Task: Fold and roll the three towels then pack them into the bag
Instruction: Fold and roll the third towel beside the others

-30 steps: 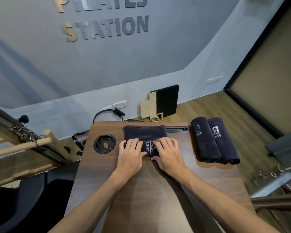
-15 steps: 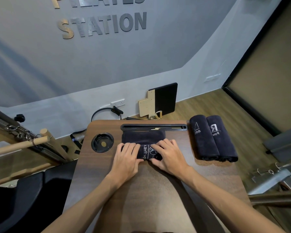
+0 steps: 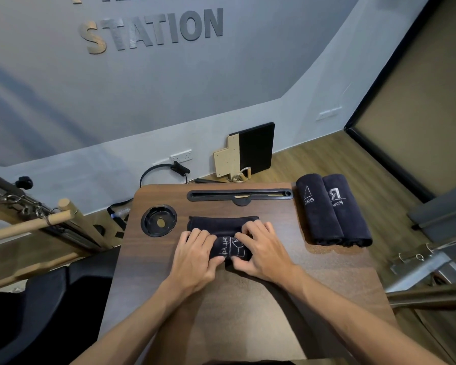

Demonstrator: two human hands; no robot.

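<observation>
wooden table [image 3: 169, 259] under three towels [image 3: 221, 225]

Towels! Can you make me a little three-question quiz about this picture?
1. True or false: two rolled towels lie at the table's right edge.
2. Which hands grip the third towel? A left hand only, B right hand only, C both.
3. Fill in: the wall sign reads ____.

Key: 1 true; 2 C; 3 STATION.
</observation>
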